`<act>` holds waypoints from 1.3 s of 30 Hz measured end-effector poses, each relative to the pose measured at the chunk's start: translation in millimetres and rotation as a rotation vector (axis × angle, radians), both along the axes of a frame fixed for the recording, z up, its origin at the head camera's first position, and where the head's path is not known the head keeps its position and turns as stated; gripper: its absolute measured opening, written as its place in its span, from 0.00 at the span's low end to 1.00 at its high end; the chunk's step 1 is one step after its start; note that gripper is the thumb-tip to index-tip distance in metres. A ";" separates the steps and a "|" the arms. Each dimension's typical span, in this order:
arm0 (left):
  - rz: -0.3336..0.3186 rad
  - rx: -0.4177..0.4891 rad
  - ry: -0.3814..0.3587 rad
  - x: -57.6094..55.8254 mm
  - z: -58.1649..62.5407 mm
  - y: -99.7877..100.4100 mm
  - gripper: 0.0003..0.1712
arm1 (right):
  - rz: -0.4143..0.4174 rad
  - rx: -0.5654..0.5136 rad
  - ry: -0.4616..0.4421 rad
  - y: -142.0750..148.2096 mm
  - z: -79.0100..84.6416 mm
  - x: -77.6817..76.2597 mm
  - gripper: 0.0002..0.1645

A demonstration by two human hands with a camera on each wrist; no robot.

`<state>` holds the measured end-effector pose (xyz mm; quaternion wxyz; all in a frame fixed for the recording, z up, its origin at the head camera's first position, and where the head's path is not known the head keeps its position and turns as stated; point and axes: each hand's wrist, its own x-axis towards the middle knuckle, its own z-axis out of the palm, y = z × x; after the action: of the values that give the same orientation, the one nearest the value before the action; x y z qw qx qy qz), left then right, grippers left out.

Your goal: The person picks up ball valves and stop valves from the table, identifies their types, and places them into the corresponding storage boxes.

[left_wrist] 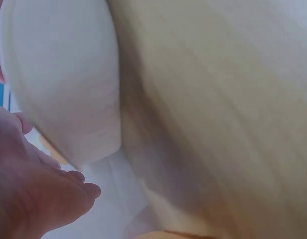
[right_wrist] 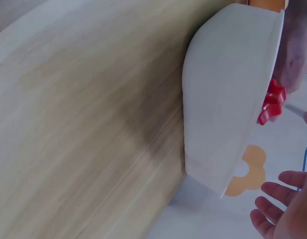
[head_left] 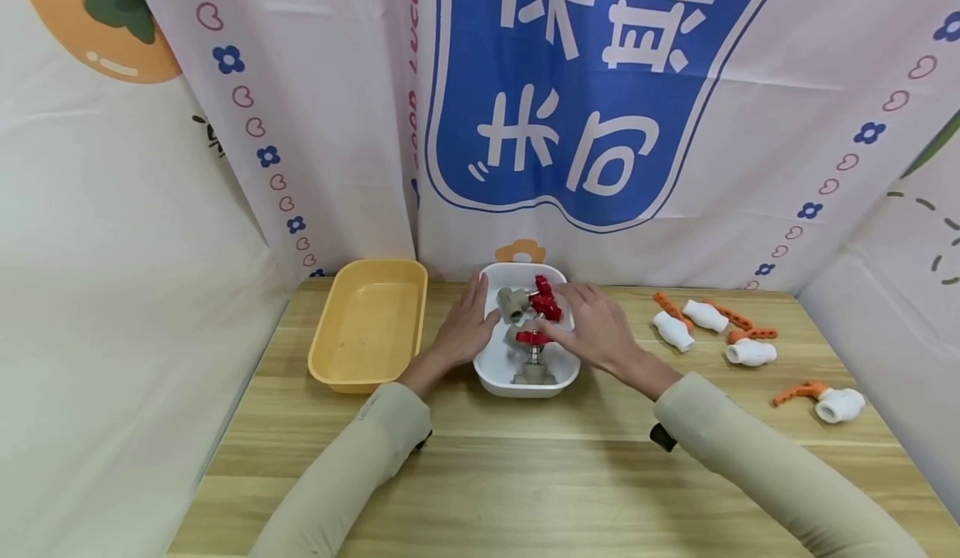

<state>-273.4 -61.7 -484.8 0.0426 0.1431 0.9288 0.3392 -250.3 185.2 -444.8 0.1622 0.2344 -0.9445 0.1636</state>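
A white plastic basin (head_left: 489,364) stands between my hands, holding beige pipe valves (head_left: 533,373) with red handwheels (head_left: 546,306). My left hand (head_left: 463,329) is at its left rim, fingers extended along the side and thumb toward the inside. On the other side, my right hand (head_left: 600,330) reaches over the right rim, its thumb above the valves. Loosely spread right fingers (right_wrist: 273,194) appear apart from the basin's wall in the right wrist view. The left wrist view has the left fingers near the rim; whether they touch it is unclear. Neither hand holds a valve.
A yellow basin (head_left: 322,349) sits to the left on the wooden table (head_left: 510,475). Several white ball valves (head_left: 752,352) with orange handles lie at the right. A printed curtain (head_left: 360,124) hangs behind the table's back edge.
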 end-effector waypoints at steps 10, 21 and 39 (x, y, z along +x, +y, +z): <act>-0.023 -0.035 0.052 4.5 23.0 -12.6 0.45 | -0.062 0.030 -0.049 18.4 -0.4 -1.3 0.43; 0.012 -0.095 0.093 5.6 49.8 -44.5 0.46 | -0.061 0.037 -0.020 43.0 0.8 -1.8 0.42; 0.077 -0.159 0.123 -4.6 67.7 -137.1 0.49 | -0.102 0.097 -0.083 95.9 -2.8 -6.9 0.42</act>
<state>-277.9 -198.8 -417.1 -0.0164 0.1239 0.9584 0.2565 -257.2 281.1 -447.7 0.1193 0.1865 -0.9679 0.1189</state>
